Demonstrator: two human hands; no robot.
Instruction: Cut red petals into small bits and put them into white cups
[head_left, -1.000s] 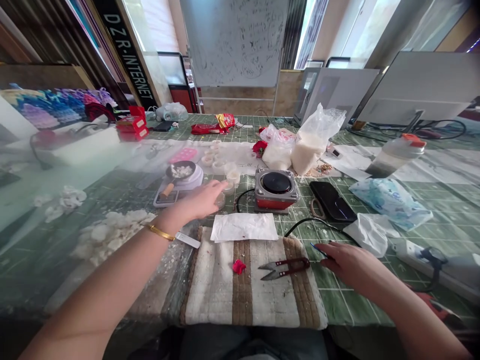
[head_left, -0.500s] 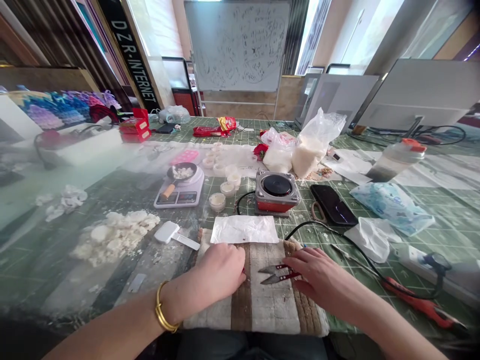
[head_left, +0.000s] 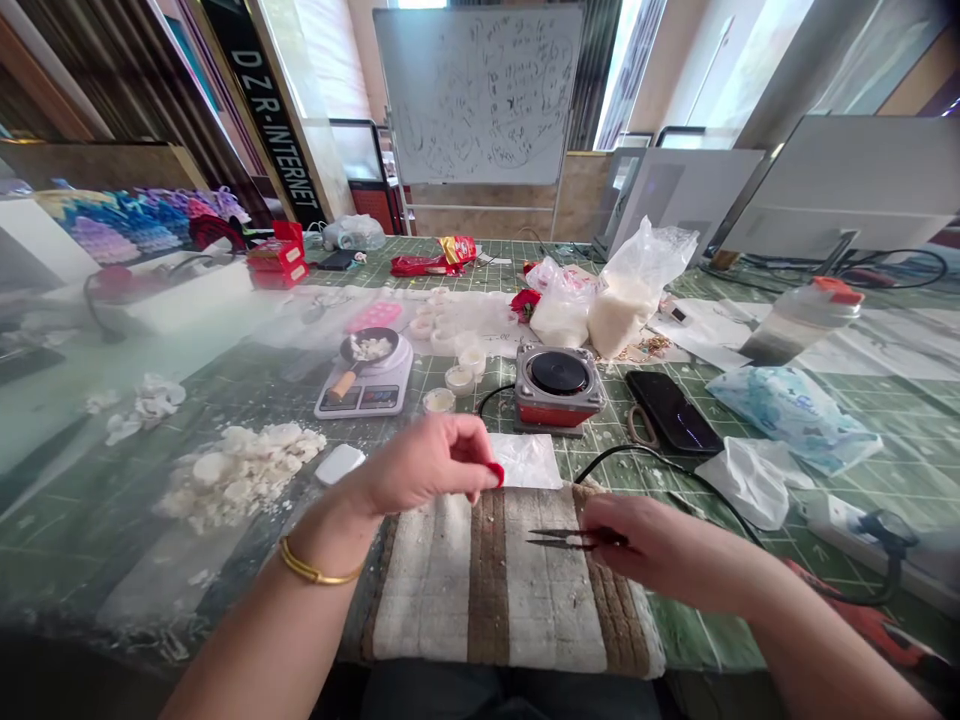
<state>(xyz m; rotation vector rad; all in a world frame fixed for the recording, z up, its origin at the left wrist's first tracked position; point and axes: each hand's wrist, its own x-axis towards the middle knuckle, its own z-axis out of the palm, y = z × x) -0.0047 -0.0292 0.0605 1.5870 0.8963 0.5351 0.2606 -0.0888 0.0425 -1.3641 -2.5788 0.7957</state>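
Observation:
My left hand (head_left: 431,462) pinches a small red piece (head_left: 495,474) between thumb and fingers, over the near edge of a white paper sheet (head_left: 529,460). On the right, my right hand (head_left: 641,540) is closed round small dark-handled snips (head_left: 562,540), whose blades point left above a folded striped towel (head_left: 491,580). Beyond the paper stands a small hot plate (head_left: 559,375) with a black top and red base. A little pan of white pieces (head_left: 370,346) rests on a white scale (head_left: 367,385).
White chunks (head_left: 244,465) lie in a heap at the left, near a white scoop (head_left: 340,464). Small cups (head_left: 460,379) stand left of the hot plate. A black phone (head_left: 675,410), a cable (head_left: 637,448) and filled plastic bags (head_left: 626,305) are at the right.
My left hand has lifted away from the towel and moved up and left, now showing the red piece. My right hand has moved slightly right, and the snips' blades look closer together.

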